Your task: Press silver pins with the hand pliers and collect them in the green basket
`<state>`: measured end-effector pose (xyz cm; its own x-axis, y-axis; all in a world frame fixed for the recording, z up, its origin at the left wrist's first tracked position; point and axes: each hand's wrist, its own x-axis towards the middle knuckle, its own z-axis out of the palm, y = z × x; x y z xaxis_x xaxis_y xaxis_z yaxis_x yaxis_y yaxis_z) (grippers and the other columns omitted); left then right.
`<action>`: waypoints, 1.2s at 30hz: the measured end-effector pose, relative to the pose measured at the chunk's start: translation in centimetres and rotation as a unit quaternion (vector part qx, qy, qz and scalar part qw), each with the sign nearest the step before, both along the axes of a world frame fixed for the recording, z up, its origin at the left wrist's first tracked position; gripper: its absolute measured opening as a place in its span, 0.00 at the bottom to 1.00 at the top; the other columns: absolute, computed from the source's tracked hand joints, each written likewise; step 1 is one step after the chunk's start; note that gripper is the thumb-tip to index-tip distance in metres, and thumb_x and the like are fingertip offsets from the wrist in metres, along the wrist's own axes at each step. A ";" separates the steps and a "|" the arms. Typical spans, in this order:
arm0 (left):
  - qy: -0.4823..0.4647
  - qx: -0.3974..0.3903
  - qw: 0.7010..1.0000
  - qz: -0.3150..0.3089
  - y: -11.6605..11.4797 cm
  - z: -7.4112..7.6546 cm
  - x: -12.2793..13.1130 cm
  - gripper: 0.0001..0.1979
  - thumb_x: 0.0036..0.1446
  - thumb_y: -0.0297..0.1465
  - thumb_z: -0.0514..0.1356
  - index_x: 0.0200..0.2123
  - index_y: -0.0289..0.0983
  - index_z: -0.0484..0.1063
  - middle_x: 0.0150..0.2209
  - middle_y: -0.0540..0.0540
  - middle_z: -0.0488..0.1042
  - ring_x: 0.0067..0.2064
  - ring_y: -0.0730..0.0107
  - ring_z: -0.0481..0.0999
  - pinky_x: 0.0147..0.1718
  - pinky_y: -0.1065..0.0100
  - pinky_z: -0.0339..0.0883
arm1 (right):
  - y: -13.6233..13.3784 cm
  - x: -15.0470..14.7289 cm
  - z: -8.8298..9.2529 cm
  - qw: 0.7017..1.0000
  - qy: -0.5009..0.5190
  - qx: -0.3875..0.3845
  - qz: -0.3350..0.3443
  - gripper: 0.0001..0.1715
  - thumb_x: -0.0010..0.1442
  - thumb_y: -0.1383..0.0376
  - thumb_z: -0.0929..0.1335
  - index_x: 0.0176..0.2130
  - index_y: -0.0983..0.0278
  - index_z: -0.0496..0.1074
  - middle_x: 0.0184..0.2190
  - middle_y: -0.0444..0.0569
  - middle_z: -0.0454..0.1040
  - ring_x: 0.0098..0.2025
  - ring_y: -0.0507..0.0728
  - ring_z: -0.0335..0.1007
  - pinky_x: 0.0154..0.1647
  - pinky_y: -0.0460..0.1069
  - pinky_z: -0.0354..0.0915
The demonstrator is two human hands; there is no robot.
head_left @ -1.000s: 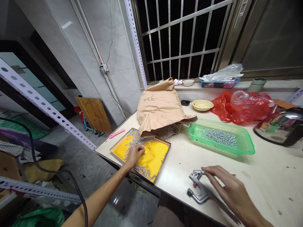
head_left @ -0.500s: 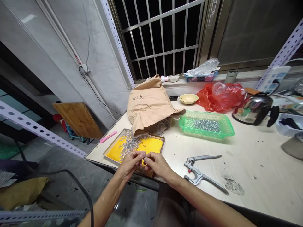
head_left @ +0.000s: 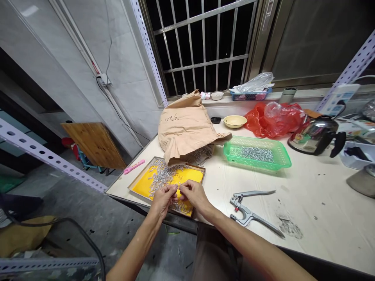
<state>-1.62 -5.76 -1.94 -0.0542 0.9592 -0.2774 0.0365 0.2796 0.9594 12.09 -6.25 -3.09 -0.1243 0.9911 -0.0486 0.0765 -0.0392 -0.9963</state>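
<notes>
My left hand (head_left: 164, 199) is closed in a pinch over the front of a shallow tray (head_left: 202, 176) with a yellow bottom; what its fingertips hold is too small to make out. Close beside it, my right hand (head_left: 195, 195) pinches a small silvery metal piece, whose tip shows at the thumb and forefinger. Many similar small metal pieces (head_left: 162, 175) lie heaped in the tray, mostly in its left and middle part. A brown paper bag (head_left: 187, 125) marked 320 leans over the tray's back edge, with more metal pieces at its mouth.
Right of the bag, a green plastic basket (head_left: 285, 159) holds small metal pieces. Grey hand pliers (head_left: 249, 214) lie open at the front. A pink-handled tool (head_left: 134, 166) rests left of the tray. Behind are a cream dish (head_left: 234, 121), a red plastic bag (head_left: 272, 121) and a kettle (head_left: 313, 136).
Both hands have risen slightly away from the table's front edge, with their fingertips a little farther apart. More of the tray's front shows. The view has shifted slightly.
</notes>
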 end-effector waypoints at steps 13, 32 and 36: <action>0.460 0.513 0.695 -0.206 -3.0 1.9 3.6 0.15 0.61 0.27 0.50 0.49 0.41 0.69 0.39 0.44 0.73 0.40 0.66 0.71 0.41 0.64 0.67 | -4.6 5.9 2.8 0.911 -0.358 0.204 0.024 0.12 0.66 0.65 0.56 0.40 0.64 0.66 0.34 0.49 0.70 0.34 0.52 0.66 0.34 0.47 0.61; 0.279 0.162 0.897 -0.304 -3.4 0.9 16.0 0.08 0.51 0.33 0.59 0.33 0.37 0.74 0.26 0.49 0.74 0.26 0.71 0.71 0.26 0.71 0.62 | -12.4 20.8 0.6 0.872 -0.451 0.130 -0.141 0.12 0.64 0.64 0.61 0.45 0.62 0.69 0.37 0.50 0.70 0.39 0.56 0.66 0.38 0.50 0.62; 0.163 -0.003 0.941 -0.297 -2.2 -0.9 16.0 0.14 0.44 0.39 0.64 0.29 0.34 0.73 0.17 0.52 0.69 0.19 0.75 0.65 0.20 0.73 0.58 | -13.2 22.4 -1.5 0.852 -0.500 0.129 -0.094 0.08 0.60 0.66 0.65 0.41 0.62 0.70 0.37 0.50 0.68 0.40 0.58 0.64 0.40 0.52 0.60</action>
<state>14.38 -7.96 -2.83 0.4076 0.8454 -0.3451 0.4803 0.1229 0.8684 34.45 -19.42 -4.57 0.0139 0.9827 0.1848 0.9074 0.0652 -0.4152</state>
